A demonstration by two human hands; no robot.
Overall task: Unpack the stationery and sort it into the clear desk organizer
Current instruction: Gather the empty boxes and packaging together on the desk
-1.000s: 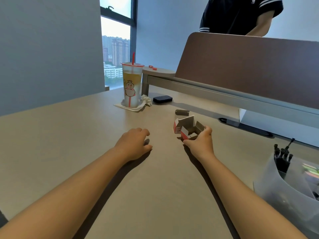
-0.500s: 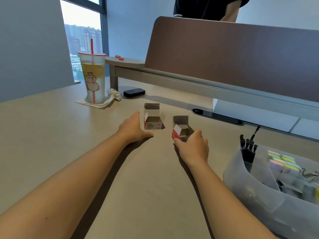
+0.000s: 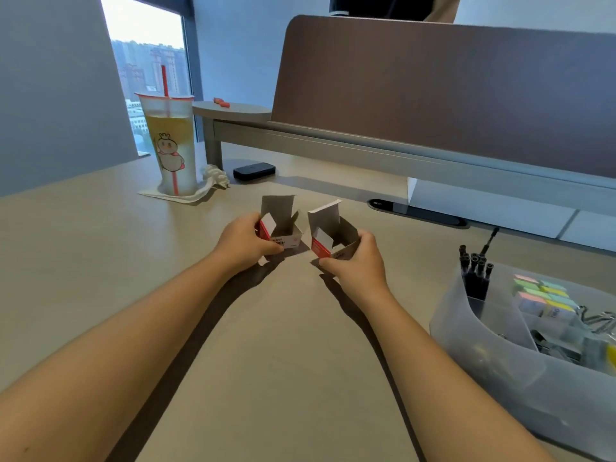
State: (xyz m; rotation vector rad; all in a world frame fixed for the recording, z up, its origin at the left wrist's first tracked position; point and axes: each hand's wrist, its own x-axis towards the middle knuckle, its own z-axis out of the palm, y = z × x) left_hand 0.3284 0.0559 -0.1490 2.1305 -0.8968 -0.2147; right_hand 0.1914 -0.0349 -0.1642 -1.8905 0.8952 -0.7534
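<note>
Organizer [image 3: 466, 331] lies to the right, nearer the right hand [image 3: 353, 265]; each hand grips one opened box: left hand [image 3: 245, 243] on left box [image 3: 283, 228]; right on right box [image 3: 333, 236].

I sit in an office: a long pale desk [image 3: 100, 261] with a brown divider screen [image 3: 450, 95], a cable port [image 3: 416, 213] set in its top, and a tall window [image 3: 150, 61] looking onto city high-rises.
</note>
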